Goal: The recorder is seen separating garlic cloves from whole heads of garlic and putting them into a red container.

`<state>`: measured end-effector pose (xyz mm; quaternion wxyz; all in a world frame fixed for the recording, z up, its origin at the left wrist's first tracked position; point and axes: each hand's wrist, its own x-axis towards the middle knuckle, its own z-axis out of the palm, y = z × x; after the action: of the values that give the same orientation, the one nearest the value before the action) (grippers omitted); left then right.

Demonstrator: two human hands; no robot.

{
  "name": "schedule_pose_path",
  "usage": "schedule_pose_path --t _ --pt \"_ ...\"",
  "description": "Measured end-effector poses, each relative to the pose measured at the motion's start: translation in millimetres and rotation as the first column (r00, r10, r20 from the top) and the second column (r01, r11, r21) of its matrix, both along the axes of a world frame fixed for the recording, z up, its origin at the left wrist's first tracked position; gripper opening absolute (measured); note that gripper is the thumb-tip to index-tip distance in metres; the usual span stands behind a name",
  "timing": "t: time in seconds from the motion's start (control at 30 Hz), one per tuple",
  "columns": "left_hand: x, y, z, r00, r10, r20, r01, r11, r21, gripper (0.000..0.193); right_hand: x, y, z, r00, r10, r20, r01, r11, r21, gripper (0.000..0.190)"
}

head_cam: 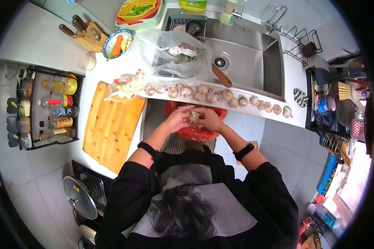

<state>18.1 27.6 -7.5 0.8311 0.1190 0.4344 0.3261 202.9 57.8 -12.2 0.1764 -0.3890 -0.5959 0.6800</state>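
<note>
Between my left hand (178,119) and my right hand (211,119) is a pale garlic bulb (194,116), with the fingers of both hands around it. Below the hands a red plastic bag or liner (202,133) lies spread at my lap, with light bits on it. Along the counter's front edge several garlic bulbs (202,89) stand in a long row. Left of the row lies a clear bag of peeled garlic cloves (127,88), overlapping the corner of a wooden cutting board (112,124).
Behind the row are a large clear plastic bag (174,59), a wooden handle (221,76) and a steel sink (237,68). A knife block (90,37) and a patterned bowl (117,45) stand back left. A bottle rack (53,109) is far left, utensils (327,74) far right.
</note>
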Motion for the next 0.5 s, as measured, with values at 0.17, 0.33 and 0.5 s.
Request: schedule_pose_path --t 0.17,0.33,0.5 --pt "13.4 -6.9 -10.9 0.999 -0.009 -0.048 0.006 0.997 -0.074 0.035 1.5 -16.8 -5.7 0.992 -0.103 0.072 0.101 0.994 0.029 0.042" --pt "14.3 -12.0 -29.5 0.998 0.05 0.036 -0.05 0.999 -0.021 0.034 -0.2 -22.7 -7.5 0.963 -0.223 0.153 0.205 0.971 0.123 0.033" --pt "23.1 -13.2 -29.5 0.989 0.116 -0.086 -0.119 0.992 -0.031 0.036 1.5 -17.6 -10.7 0.927 -0.295 0.232 0.335 0.929 -0.158 0.026"
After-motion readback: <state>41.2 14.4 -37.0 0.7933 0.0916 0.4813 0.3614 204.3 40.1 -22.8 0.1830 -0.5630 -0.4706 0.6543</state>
